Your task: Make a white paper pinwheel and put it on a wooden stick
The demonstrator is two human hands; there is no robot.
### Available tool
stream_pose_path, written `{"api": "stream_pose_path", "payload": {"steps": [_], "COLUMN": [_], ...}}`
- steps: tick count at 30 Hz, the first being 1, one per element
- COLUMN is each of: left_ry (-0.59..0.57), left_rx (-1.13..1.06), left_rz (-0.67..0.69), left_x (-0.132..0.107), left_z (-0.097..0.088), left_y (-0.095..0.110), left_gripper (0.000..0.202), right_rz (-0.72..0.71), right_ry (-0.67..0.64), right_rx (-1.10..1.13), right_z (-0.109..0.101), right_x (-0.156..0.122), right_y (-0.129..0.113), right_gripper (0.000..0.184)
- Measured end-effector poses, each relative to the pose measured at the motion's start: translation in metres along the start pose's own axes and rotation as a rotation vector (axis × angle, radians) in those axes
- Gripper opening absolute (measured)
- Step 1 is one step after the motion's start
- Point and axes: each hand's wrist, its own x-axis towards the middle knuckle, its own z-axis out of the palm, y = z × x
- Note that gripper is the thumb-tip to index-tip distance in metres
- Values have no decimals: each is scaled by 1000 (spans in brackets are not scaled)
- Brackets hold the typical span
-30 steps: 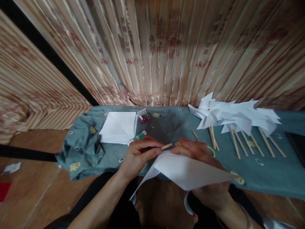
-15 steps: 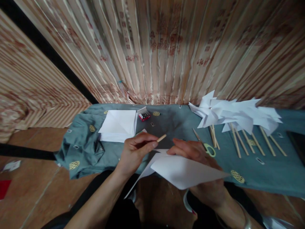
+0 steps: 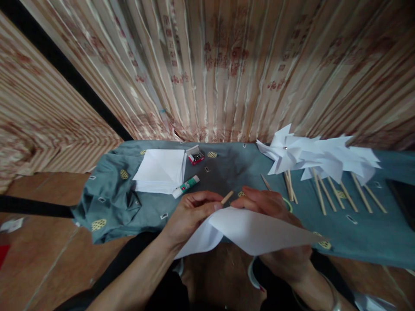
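My left hand (image 3: 189,212) is closed, pinching a thin wooden stick (image 3: 227,197) whose end sticks out past the thumb and fingertip. Close to its right, my right hand (image 3: 267,204) grips a folded white paper pinwheel (image 3: 259,231), with fingers behind and beneath the paper. A thin dark point, seemingly a pin (image 3: 230,202), shows between the stick's end and my right fingertips. One blade of the pinwheel lies against my left hand. Most of the stick's length is hidden by the left hand and paper.
On the green cloth (image 3: 223,175) lie a paper stack (image 3: 160,166), a small red box (image 3: 195,155) of metal pieces and a glue stick (image 3: 186,186). Right of my hands are scissors (image 3: 266,182), several paper pinwheels (image 3: 324,152) on sticks and a dark flat object (image 3: 402,201).
My left hand with the stick has moved slightly down and right, closer to the pinwheel's centre. The glue stick, mostly covered before, now shows fully. The pinwheel has tilted a little.
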Motion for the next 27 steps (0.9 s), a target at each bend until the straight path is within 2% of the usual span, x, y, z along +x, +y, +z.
{"api": "stream_pose_path", "payload": {"steps": [15,27], "left_ry": [-34,-61], "left_rx": [50,80], "left_rz": [30,42], "left_x": [5,2], "left_z": [-6,-5], "left_y": [-4,-2], "left_gripper": [25,24], "right_rz": [-6,-6], "right_ry": [3,23], "right_rx": [-34,-1], "right_z": [-1,2], "right_x": [2,-1], "right_y": [1,2], "right_gripper": [24,32]}}
